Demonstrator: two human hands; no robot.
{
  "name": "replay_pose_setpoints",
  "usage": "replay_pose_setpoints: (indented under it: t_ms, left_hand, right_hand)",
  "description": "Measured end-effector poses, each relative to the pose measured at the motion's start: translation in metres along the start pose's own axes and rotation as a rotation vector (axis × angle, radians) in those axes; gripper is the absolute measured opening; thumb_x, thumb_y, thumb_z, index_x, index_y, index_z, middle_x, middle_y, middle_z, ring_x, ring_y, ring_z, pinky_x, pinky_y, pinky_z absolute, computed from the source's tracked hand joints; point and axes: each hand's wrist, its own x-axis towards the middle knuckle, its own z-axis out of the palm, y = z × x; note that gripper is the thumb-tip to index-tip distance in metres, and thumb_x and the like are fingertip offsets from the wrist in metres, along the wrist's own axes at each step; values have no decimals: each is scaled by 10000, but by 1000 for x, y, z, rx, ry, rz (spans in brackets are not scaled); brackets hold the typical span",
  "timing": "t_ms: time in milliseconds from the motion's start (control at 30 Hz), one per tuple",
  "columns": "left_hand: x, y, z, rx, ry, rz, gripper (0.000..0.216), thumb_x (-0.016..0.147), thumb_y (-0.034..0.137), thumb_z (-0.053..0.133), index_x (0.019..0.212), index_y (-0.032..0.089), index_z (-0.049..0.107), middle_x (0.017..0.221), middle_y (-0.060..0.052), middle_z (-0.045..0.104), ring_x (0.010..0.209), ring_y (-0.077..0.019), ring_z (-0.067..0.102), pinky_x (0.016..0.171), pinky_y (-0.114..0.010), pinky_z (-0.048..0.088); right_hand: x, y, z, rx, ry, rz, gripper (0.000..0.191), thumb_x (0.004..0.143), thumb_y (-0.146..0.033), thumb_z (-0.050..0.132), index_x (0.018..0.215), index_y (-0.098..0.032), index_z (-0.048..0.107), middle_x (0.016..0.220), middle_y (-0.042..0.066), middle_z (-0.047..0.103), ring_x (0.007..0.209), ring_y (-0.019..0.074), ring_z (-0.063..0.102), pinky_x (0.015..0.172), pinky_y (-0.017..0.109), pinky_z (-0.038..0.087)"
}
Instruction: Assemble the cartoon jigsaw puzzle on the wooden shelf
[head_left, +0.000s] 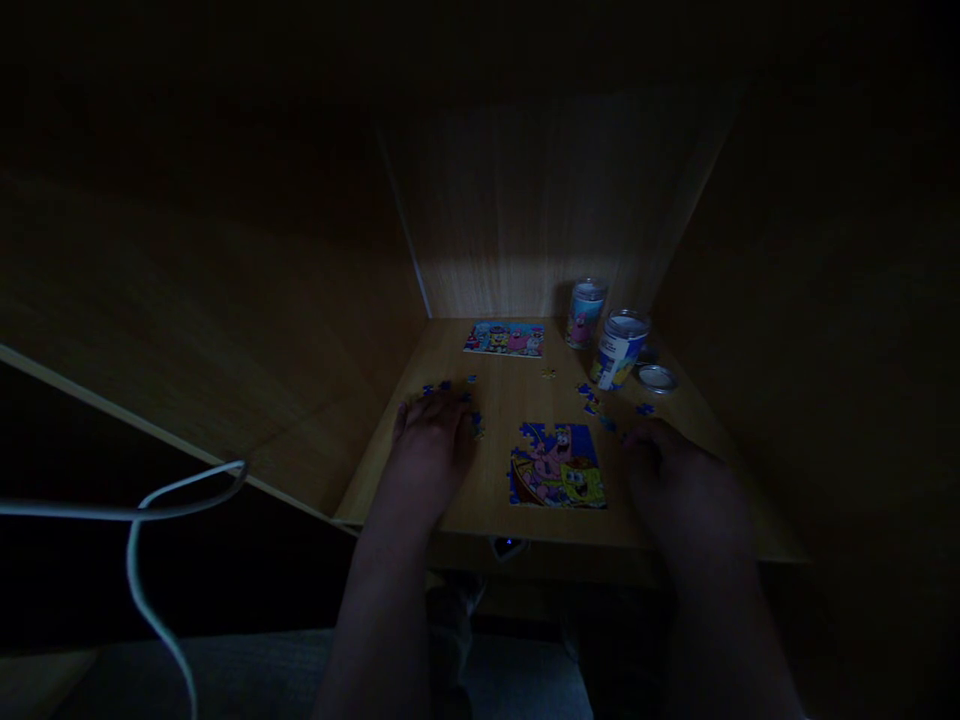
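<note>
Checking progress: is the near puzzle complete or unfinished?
Unfinished: the puzzle has a jagged top-left edge, and loose pieces lie nearby.

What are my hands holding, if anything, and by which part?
Too dark to tell: left hand is near loose puzzle pieces, right hand beside the partial puzzle.

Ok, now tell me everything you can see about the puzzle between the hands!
The partly built puzzle lies flat on the wooden surface, between the left hand and the right hand; neither seems to touch it. It looks like card, with pink and yellow cartoon figures against blue. Its right side is straight; its upper-left edge is knobbly, pieces seemingly missing.
</note>
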Motion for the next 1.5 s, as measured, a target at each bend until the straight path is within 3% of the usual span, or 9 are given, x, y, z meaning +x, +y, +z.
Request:
replay_pose_setpoints:
  t_ms: [267, 700, 867, 1033, 1300, 1500]
  left_hand:
    - [-3, 0, 2, -18, -7, 3, 263, 1091, 361, 614, 1277, 212, 726, 1503, -136, 726, 1499, -356, 593, 1315, -677, 351]
    - [0, 2, 0, 15, 3, 16, 309, 1103, 339, 549, 1310, 221, 746, 1443, -133, 763, 1373, -353, 672, 1272, -638, 417]
    - [0, 1, 0, 17, 34, 35, 344, 1108, 346, 540, 1369, 209, 717, 1425, -140, 767, 1344, -354, 678, 1245, -610, 452]
    - [2, 0, -1, 0, 25, 67, 264, 1109, 317, 539, 1188, 215, 769, 1313, -121, 804, 1254, -341, 706, 1211, -600, 481]
    - [3, -2, -1, 2, 26, 69, 304, 1106, 323, 532, 1242, 231, 788, 1358, -109, 798, 1289, -334, 704, 1216, -593, 493]
    - [3, -3, 0, 8, 13, 87, 359, 1107, 356, 535, 1347, 255, 782, 1482, -109, 747, 1364, -337, 678, 1246, -634, 468]
  right_hand:
    - [0, -1, 1, 7, -7, 28, 172, 1004, -266, 635, 986, -249, 805, 837, 52, 769, 620, 158, 557, 599, 293, 282]
    - [0, 2, 2, 21, -19, 8, 218, 1017, -278, 577, 1066, -254, 788, 878, 60, 792, 657, 182, 619, 612, 306, 295]
    - [-3, 4, -2, 194, 202, 58, 222, 956, -275, 577, 1013, -225, 786, 816, 54, 766, 658, 204, 645, 626, 314, 364]
    - [-6, 6, -6, 374, 461, 218, 211, 887, -258, 579, 941, -222, 780, 861, 48, 785, 688, 206, 665, 670, 321, 443]
    - [-5, 3, -7, 651, 601, 263, 152, 840, -232, 580, 889, -220, 724, 829, 21, 731, 787, 204, 686, 732, 322, 492]
    - [-3, 2, -8, 697, 588, 286, 147, 835, -215, 580, 902, -215, 711, 840, 33, 723, 799, 208, 676, 729, 327, 489]
